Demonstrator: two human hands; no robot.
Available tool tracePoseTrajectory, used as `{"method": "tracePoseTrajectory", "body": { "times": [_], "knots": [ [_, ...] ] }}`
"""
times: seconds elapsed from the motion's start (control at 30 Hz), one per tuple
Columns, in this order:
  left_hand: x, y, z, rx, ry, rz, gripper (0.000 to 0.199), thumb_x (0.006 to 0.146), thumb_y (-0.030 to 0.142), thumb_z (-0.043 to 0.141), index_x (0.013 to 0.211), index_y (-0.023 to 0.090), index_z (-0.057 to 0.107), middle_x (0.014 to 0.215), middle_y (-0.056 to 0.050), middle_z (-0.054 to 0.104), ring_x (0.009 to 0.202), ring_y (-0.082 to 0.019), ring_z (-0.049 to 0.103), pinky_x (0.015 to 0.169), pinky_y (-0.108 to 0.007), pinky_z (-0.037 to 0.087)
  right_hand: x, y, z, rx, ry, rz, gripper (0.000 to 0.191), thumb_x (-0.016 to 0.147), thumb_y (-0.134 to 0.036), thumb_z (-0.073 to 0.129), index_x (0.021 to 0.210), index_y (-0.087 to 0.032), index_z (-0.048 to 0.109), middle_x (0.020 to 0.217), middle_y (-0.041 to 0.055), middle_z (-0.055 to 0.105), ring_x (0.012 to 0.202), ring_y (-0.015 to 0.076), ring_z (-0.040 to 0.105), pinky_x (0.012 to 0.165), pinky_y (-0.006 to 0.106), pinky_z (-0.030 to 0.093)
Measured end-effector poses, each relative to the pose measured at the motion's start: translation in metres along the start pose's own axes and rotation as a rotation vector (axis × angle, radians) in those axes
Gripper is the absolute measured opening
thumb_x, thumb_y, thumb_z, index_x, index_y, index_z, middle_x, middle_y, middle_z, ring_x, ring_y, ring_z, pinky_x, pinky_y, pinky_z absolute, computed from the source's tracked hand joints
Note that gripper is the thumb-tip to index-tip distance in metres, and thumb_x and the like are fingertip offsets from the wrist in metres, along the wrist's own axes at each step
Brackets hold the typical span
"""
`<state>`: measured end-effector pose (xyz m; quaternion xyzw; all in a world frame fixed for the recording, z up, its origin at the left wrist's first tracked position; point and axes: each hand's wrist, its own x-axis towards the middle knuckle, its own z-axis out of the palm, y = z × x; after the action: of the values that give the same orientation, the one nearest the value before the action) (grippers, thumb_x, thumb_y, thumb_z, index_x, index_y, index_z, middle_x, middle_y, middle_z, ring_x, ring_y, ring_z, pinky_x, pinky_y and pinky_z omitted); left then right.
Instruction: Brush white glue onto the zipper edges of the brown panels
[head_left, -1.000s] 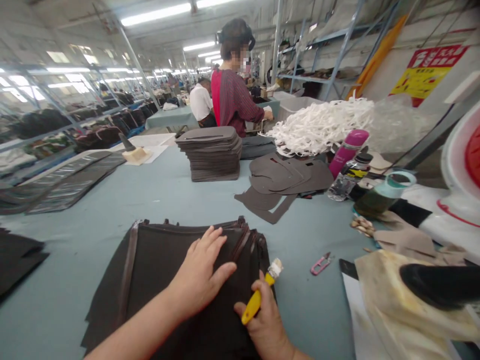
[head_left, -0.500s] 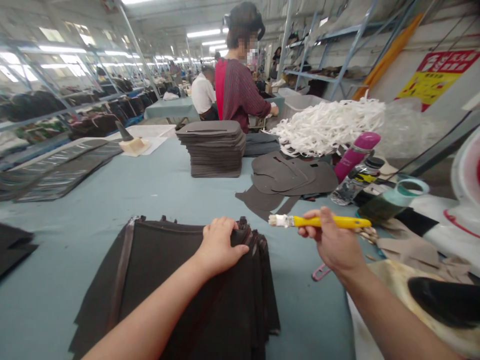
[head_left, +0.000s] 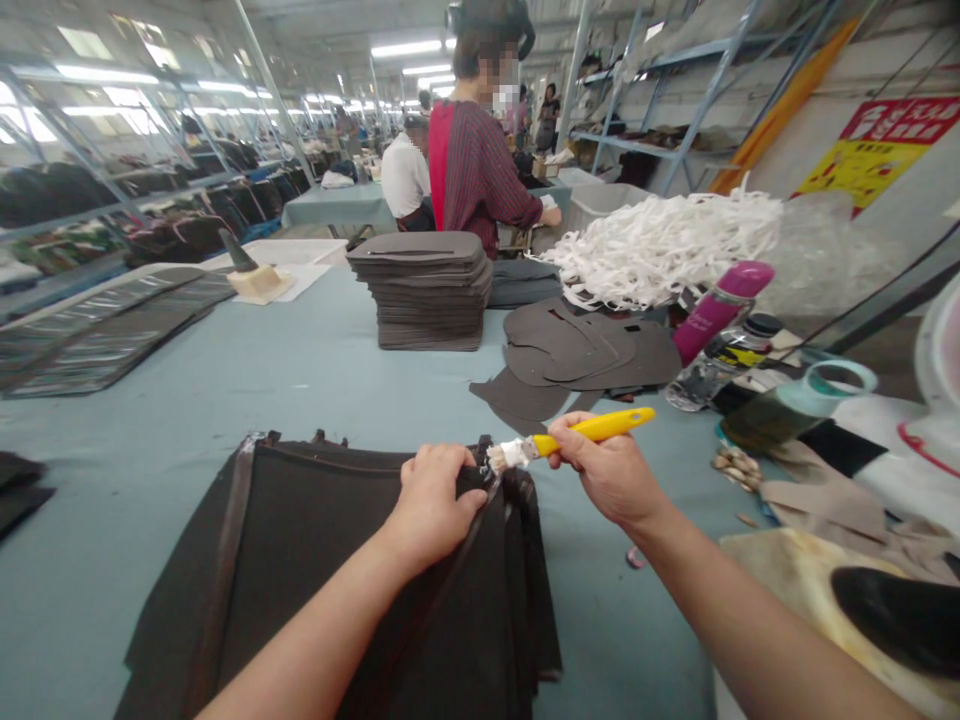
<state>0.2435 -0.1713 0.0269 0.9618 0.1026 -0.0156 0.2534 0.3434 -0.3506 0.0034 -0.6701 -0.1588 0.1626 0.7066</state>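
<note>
My left hand [head_left: 435, 505] presses on a stack of dark fabric panels [head_left: 330, 560], near the top right corner. Its thumb is spread from its fingers. In my right hand [head_left: 607, 470] is a yellow-handled paintbrush [head_left: 592, 428], gripped near the bristle end. White, paste-like stuff coats the bristles and ferrule. The bristle tip touches the panels' upper right corner, just beyond my left fingertips. A strip runs down the left part of the top panel, and layers fan out along the right side.
Behind the panels stand a tall stack of grey pieces [head_left: 427, 295] and loose grey cutouts [head_left: 585, 345]. White straps [head_left: 667, 250], a magenta spray can [head_left: 720, 305] and a greenish jar [head_left: 795, 400] are at right. A co-worker in a striped top [head_left: 487, 170] stands beyond.
My right hand has brought the paintbrush left and down, from above the table onto the panels' corner. The handle now slants up to the right. My left hand stays on the panels.
</note>
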Motion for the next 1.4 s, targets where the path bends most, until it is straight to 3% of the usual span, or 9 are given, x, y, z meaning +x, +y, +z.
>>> {"method": "tracePoseTrajectory", "body": {
  "times": [0.1, 0.23, 0.33, 0.47, 0.67, 0.87, 1.07, 1.23, 1.4],
  "knots": [
    [-0.001, 0.0, 0.0, 0.005, 0.003, 0.008, 0.019, 0.069, 0.021, 0.063, 0.085, 0.022, 0.052, 0.09, -0.001, 0.057, 0.095, -0.024, 0.046, 0.081, -0.038, 0.033, 0.001, -0.006, 0.004, -0.098, -0.063, 0.036, 0.024, 0.074, -0.04, 0.059, 0.074, -0.016, 0.057, 0.059, 0.0, 0.057, 0.056, 0.0138, 0.053, 0.057, 0.027, 0.043],
    [-0.004, 0.002, 0.001, 0.031, 0.031, 0.073, 0.019, 0.07, 0.019, 0.063, 0.086, 0.023, 0.053, 0.09, 0.0, 0.058, 0.094, -0.023, 0.046, 0.08, -0.038, 0.033, 0.004, -0.011, 0.002, -0.186, 0.005, -0.021, 0.024, 0.073, -0.04, 0.058, 0.072, -0.016, 0.058, 0.06, 0.0006, 0.056, 0.058, 0.0145, 0.053, 0.059, 0.028, 0.043],
    [-0.008, 0.002, 0.003, 0.045, 0.081, 0.139, 0.022, 0.071, 0.015, 0.063, 0.088, 0.023, 0.053, 0.091, 0.0, 0.056, 0.093, -0.022, 0.046, 0.08, -0.038, 0.032, 0.004, -0.014, -0.002, -0.112, -0.008, -0.071, 0.023, 0.076, -0.04, 0.057, 0.075, -0.016, 0.057, 0.06, 0.0003, 0.056, 0.058, 0.014, 0.053, 0.061, 0.028, 0.042],
    [-0.014, 0.002, 0.005, 0.078, 0.137, 0.2, 0.02, 0.072, 0.012, 0.061, 0.087, 0.022, 0.053, 0.089, -0.001, 0.054, 0.09, -0.021, 0.046, 0.08, -0.037, 0.032, 0.003, -0.016, -0.004, -0.104, -0.124, -0.047, 0.021, 0.075, -0.038, 0.059, 0.074, -0.017, 0.058, 0.062, 0.0002, 0.056, 0.059, 0.0139, 0.052, 0.06, 0.028, 0.041],
    [-0.021, 0.002, 0.007, 0.049, 0.303, 0.312, 0.003, 0.082, 0.02, 0.053, 0.084, 0.021, 0.056, 0.082, -0.001, 0.055, 0.084, -0.018, 0.048, 0.078, -0.035, 0.032, 0.016, -0.014, -0.015, 0.006, -0.068, -0.051, 0.021, 0.076, -0.037, 0.061, 0.078, -0.017, 0.058, 0.061, -0.0006, 0.056, 0.057, 0.0121, 0.05, 0.055, 0.025, 0.037],
    [-0.021, 0.005, 0.009, -0.01, 0.367, 0.29, 0.011, 0.082, 0.028, 0.055, 0.074, 0.02, 0.056, 0.076, 0.0, 0.056, 0.078, -0.017, 0.05, 0.075, -0.034, 0.032, 0.015, -0.012, -0.012, 0.12, -0.306, 0.08, 0.025, 0.072, -0.039, 0.066, 0.075, -0.016, 0.057, 0.067, 0.0005, 0.055, 0.058, 0.0119, 0.05, 0.055, 0.025, 0.037],
    [-0.025, 0.008, 0.009, 0.062, 0.353, 0.272, 0.016, 0.082, 0.028, 0.054, 0.069, 0.019, 0.055, 0.07, 0.0, 0.055, 0.073, -0.017, 0.049, 0.072, -0.035, 0.031, -0.002, -0.026, -0.023, 0.037, -0.433, -0.017, 0.019, 0.074, -0.037, 0.065, 0.077, -0.018, 0.061, 0.073, 0.002, 0.054, 0.069, 0.0154, 0.05, 0.065, 0.029, 0.04],
    [-0.031, 0.007, 0.011, 0.111, 0.351, 0.43, 0.022, 0.085, 0.027, 0.049, 0.066, 0.018, 0.055, 0.068, -0.001, 0.055, 0.069, -0.016, 0.046, 0.069, -0.035, 0.03, -0.006, -0.033, -0.033, 0.016, -0.412, -0.075, 0.018, 0.074, -0.038, 0.065, 0.076, -0.02, 0.061, 0.074, 0.0024, 0.055, 0.072, 0.0166, 0.05, 0.067, 0.03, 0.039],
    [-0.032, 0.005, 0.01, 0.112, 0.318, 0.426, 0.022, 0.086, 0.027, 0.048, 0.068, 0.018, 0.057, 0.069, -0.002, 0.056, 0.069, -0.016, 0.046, 0.07, -0.035, 0.032, -0.013, -0.053, -0.03, -0.149, -0.679, -0.144, 0.018, 0.079, -0.035, 0.06, 0.072, -0.019, 0.063, 0.069, 0.0041, 0.053, 0.069, 0.0183, 0.048, 0.062, 0.031, 0.038]
  ]
}}
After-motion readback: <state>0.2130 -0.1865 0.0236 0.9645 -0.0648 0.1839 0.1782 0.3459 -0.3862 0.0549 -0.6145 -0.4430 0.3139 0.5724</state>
